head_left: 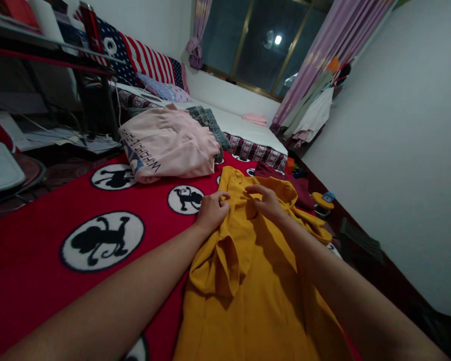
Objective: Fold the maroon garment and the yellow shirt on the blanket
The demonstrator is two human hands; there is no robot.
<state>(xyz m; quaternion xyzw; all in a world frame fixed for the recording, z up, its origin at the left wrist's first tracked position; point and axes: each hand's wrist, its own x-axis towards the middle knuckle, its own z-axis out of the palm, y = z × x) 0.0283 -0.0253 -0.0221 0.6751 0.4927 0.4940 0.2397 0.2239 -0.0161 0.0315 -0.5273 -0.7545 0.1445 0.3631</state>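
A mustard-yellow dress (255,301) lies lengthwise before me, its collar end away from me and its sleeves bunched at both sides. My left hand (213,209) is at the upper left edge of the dress, fingers curled and closed on the cloth. Over the upper front, my right hand (266,201) touches the fabric, with index finger stretched out and thumb apart from it. Folds hide part of the collar. The right sleeve spreads beyond my right wrist.
A red blanket (33,250) with monkey prints lies underneath. Beyond sit a folded pink sweatshirt (173,145), jeans (208,123) and a dark red garment (304,190). A desk (52,57) stands at left, a wall (409,150) at right, and a small yellow stool (322,200) beside the bed.
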